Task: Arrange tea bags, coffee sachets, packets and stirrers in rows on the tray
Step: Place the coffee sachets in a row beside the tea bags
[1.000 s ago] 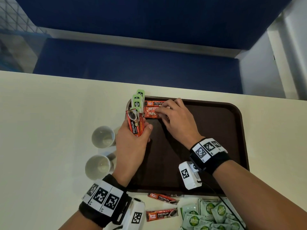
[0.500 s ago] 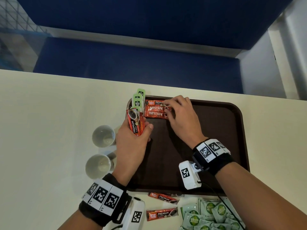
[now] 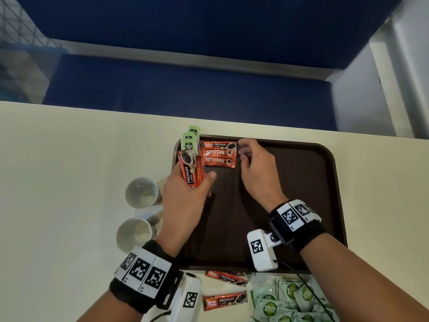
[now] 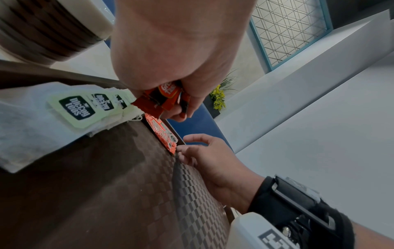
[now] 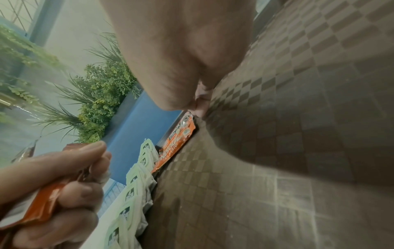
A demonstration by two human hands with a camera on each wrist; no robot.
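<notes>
Red sachets (image 3: pixel 190 171) gripped upright in the left hand (image 3: pixel 185 198) lie just left of the tray's (image 3: pixel 301 205) three-sachet row (image 3: pixel 219 156), long axes crosswise to it, nearer than the right hand (image 3: pixel 256 170), whose loosely curled, empty fingers (image 3: pixel 243 145) touch the row's right ends.

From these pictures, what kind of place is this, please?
Probably a café or canteen seating area: a cream table faces a blue padded bench, a brown serving tray holds coffee sachets, and two paper cups stand beside it.

Green packets (image 3: pixel 290 300) are cut off by the bottom edge.
</notes>
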